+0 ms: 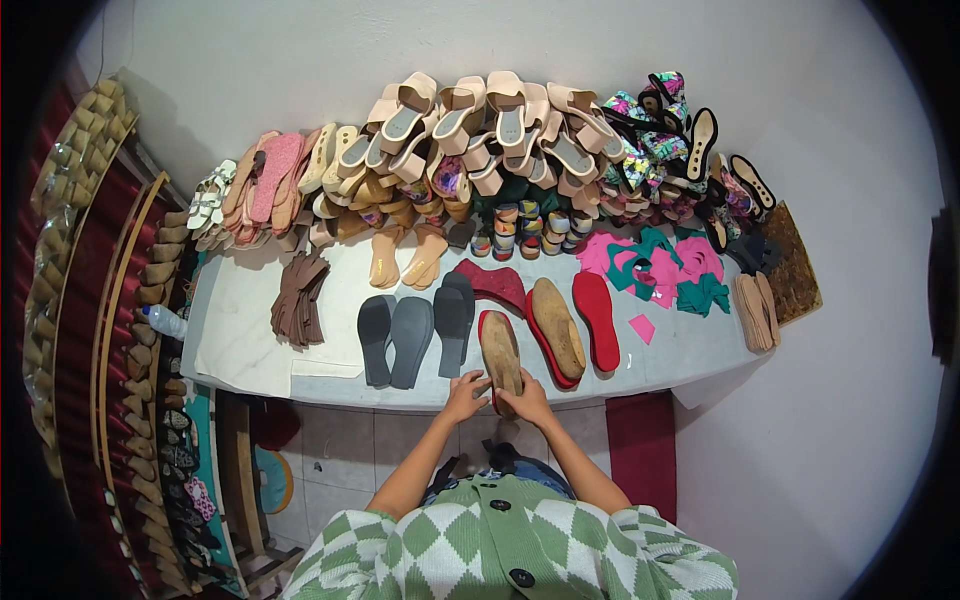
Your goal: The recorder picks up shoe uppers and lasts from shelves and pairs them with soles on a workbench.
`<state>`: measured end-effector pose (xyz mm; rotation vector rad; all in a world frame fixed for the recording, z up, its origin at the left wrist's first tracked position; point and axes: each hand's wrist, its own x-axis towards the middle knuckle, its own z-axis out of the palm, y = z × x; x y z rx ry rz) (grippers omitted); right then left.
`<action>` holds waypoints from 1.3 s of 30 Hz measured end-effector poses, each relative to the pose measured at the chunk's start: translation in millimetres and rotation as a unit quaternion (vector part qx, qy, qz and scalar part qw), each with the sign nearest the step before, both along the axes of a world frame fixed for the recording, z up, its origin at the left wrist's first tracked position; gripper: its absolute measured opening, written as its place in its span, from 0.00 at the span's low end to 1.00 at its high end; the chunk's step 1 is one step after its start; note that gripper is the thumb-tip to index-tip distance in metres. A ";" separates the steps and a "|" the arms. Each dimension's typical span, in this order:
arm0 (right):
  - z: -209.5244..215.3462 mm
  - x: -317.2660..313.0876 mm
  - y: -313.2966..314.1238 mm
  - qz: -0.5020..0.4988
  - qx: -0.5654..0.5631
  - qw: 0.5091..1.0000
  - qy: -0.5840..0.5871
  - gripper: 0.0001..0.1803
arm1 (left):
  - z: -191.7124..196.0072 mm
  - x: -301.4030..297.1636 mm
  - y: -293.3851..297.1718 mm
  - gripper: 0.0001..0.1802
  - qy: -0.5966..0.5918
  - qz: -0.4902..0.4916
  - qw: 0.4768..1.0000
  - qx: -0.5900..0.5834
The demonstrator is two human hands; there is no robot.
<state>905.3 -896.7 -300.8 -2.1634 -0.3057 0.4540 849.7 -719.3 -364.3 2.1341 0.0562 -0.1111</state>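
Note:
A worn wooden shoe last point(501, 350) lies near the table's front edge, with a red insole showing along its left side. My left hand point(467, 396) holds that side near the end closest to me, its fingers bent against the edge. From the right, my right hand point(527, 397) grips the same end, thumb over the wood. Just to the right, a second wooden last point(557, 325) rests on another red sole point(566, 381). Beyond it lies a separate red insole point(597, 322). Dark red strap pieces point(492, 283) sit behind the held last.
Grey soles point(411, 342) lie left of my hands, with brown strips point(299, 300) farther left. Pink and green scraps point(655, 268) spread at the right, near stacked tan soles point(755, 312). Finished sandals point(508, 115) pile against the wall. Shelves of lasts point(150, 400) stand left.

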 end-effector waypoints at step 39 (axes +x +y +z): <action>33.9 -0.1 10.5 -0.055 -0.003 0.993 0.103 0.40 | 3.5 -1.4 7.9 0.23 -0.026 -0.012 0.997 0.067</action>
